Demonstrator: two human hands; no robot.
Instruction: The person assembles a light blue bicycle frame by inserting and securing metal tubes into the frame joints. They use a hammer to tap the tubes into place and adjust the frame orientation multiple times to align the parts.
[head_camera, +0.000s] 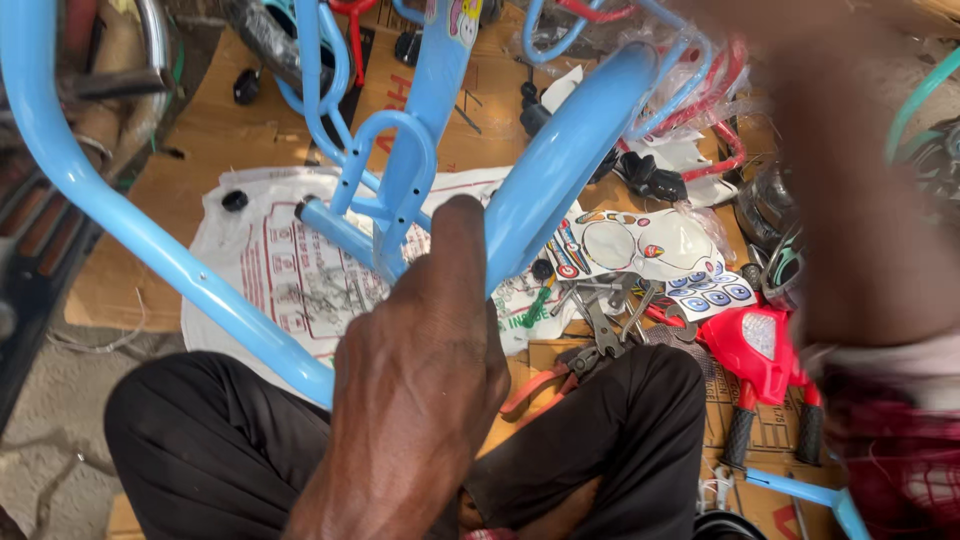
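Frame (440, 60), light blue, child's cycle: left hand (420, 380) closed around its tube (right arm blurred, grip indiscernible). Risk: frame slipping onto pliers (560, 370) should that grasp loosen.

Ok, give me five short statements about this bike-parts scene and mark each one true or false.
1. The left hand rests against a light blue bike frame. True.
2. The mudguard beside that hand is red. False: it is light blue.
3. Pliers with orange-red handles lie on the cardboard near the person's knee. True.
4. The sticker sheet is held in the right hand. False: it lies on the ground among the parts; only a blurred arm shows on the right, and its hand is out of view.
5. The red handlebar part has black grips. True.
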